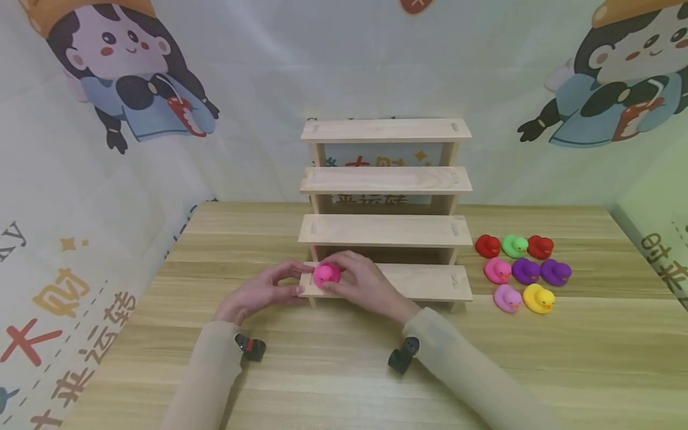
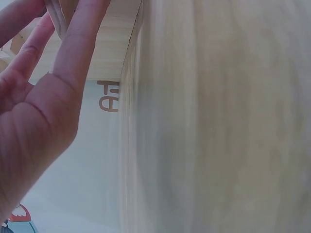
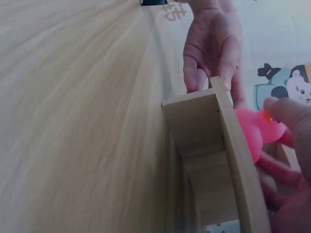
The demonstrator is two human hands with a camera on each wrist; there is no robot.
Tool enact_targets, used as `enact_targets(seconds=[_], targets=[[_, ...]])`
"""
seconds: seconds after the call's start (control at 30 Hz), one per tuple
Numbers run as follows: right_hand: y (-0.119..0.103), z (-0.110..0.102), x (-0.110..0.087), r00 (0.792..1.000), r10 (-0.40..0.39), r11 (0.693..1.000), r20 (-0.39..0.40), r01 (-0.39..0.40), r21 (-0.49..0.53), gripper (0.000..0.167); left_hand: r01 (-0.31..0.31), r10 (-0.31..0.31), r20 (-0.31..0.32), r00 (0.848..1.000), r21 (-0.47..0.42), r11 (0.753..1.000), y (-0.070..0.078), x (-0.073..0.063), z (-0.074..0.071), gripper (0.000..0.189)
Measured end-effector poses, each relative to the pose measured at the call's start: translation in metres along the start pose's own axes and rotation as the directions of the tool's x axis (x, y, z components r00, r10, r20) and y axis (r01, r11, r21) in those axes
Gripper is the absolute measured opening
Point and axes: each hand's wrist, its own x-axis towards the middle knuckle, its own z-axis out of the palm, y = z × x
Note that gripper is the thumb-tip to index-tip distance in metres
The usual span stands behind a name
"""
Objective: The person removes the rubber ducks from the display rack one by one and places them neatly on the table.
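Note:
My right hand (image 1: 371, 286) pinches a hot-pink rubber duck (image 1: 326, 274) between thumb and fingers at the left end of the lowest board of a wooden step shelf (image 1: 424, 282). The pink duck (image 3: 257, 128) is against the top of that board in the right wrist view. My left hand (image 1: 263, 292) holds the left end of the same board, thumb by the front corner and fingers farther back. In the left wrist view, the left hand (image 2: 43, 102) has the board's corner (image 2: 60, 14) between its fingers.
Several rubber ducks sit in rows right of the shelf: red (image 1: 488, 245), green (image 1: 515, 245), pink (image 1: 497, 270), purple (image 1: 525, 270), lilac (image 1: 507, 298) and yellow (image 1: 538, 298). Three higher boards rise behind the lowest one. A printed cloth (image 1: 258, 119) hangs behind the wooden table (image 1: 322, 370).

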Motion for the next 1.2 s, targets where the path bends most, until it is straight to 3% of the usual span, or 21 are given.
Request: enact_targets(seconds=[0.23, 0.5, 1.2], targets=[[0.006, -0.006, -0.008, 0.991, -0.128, 0.99, -0.041, 0.13, 0.057, 0.04, 0.002, -0.002, -0.005, 1.0, 0.017, 1.0, 0.0, 0.001, 0.0, 0.045], [0.009, -0.016, -0.015, 0.969, -0.225, 0.974, -0.098, 0.226, 0.002, 0.035, 0.012, -0.012, -0.002, 1.0, -0.012, 1.0, -0.002, 0.002, 0.0, 0.044], [0.018, -0.055, -0.053, 0.99, -0.095, 0.995, -0.103, 0.094, -0.013, 0.038, 0.01, -0.01, -0.016, 1.0, 0.0, 1.0, -0.003, 0.002, 0.001, 0.044]])
